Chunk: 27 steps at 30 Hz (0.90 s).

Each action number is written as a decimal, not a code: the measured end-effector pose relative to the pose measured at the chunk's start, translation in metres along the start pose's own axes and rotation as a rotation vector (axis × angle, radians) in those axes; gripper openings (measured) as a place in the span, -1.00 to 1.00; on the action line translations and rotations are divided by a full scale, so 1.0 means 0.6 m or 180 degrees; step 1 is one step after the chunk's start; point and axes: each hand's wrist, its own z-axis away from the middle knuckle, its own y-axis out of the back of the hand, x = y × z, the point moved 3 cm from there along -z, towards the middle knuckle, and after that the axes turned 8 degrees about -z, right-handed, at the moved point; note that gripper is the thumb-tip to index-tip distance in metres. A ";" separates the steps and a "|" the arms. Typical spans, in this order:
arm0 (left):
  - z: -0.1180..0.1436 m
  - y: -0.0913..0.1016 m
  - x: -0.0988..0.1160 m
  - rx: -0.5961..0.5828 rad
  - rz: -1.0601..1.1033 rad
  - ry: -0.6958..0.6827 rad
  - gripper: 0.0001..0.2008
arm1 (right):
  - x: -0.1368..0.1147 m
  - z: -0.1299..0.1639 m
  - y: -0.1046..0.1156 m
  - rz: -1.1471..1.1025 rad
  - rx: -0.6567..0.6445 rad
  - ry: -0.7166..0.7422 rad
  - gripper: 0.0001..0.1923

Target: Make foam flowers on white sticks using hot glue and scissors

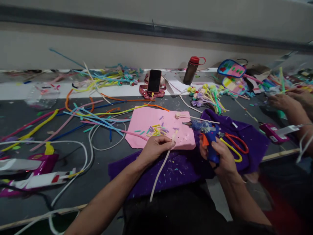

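Pinched between the fingers of my left hand [160,147] is a white pipe cleaner [160,173], its long end hanging down toward me. My right hand [221,155] is wrapped around a blue glue gun [212,133] with an orange trigger; its nozzle points left over a pink sheet [138,122]. Short cut pieces [157,130] in yellow, purple and teal lie scattered on that sheet. A second white pipe cleaner [198,119] with a knotted end rests across its right side. Beneath is a purple cloth [151,182]. Scissors [237,143] with red and yellow handles lie beside my right hand.
Long coloured pipe cleaners [97,119] spread over the left of the table. Power strips [46,163] with white cables stand at front left. Behind are a phone [154,81], a bottle [189,71] and a bundle of pastel flowers [207,96]. Another person's hands [286,102] work at right.
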 end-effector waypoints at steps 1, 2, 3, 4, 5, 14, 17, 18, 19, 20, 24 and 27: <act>0.002 0.002 -0.001 -0.0019 0.0268 0.0215 -0.79 | 0.003 0.003 -0.009 -0.0027 -0.0058 -0.0002 -0.84; 0.003 0.004 -0.001 -0.0036 0.0521 0.0404 -0.78 | 0.006 0.006 -0.018 -0.0032 -0.0139 -0.0016 -0.83; 0.004 0.006 -0.001 -0.0037 0.0740 0.0538 -0.77 | 0.009 0.008 -0.028 -0.0019 -0.0225 -0.0048 -0.81; 0.005 0.008 0.000 -0.0019 0.0918 0.0612 -0.76 | 0.012 0.010 -0.038 0.0014 -0.0301 -0.0086 -0.79; 0.005 0.010 0.001 0.0017 0.1054 0.0645 -0.76 | 0.015 0.012 -0.046 0.0066 -0.0357 -0.0116 -0.78; 0.000 0.031 0.001 0.0251 0.1417 0.0695 -0.78 | 0.038 0.025 -0.055 0.0845 -0.0117 0.0287 -0.80; 0.001 0.032 0.000 0.0202 0.1339 0.0682 -0.77 | 0.036 0.029 -0.054 0.1075 -0.0089 0.0273 -0.79; 0.001 0.032 0.000 0.0194 0.1317 0.0666 -0.77 | 0.035 0.030 -0.055 0.1147 -0.0097 0.0271 -0.80; 0.001 0.032 0.000 0.0195 0.1300 0.0648 -0.77 | 0.034 0.031 -0.056 0.1213 -0.0103 0.0282 -0.80; 0.001 0.032 0.000 0.0204 0.1283 0.0637 -0.77 | 0.033 0.031 -0.057 0.1257 -0.0095 0.0312 -0.81; 0.000 0.030 -0.001 0.0221 0.1136 0.0644 -0.77 | 0.033 0.031 -0.056 0.1335 -0.0011 0.0521 -0.82; 0.001 0.028 0.001 0.0230 0.0992 0.0639 -0.77 | 0.036 0.032 -0.054 0.1532 -0.0009 0.0629 -0.84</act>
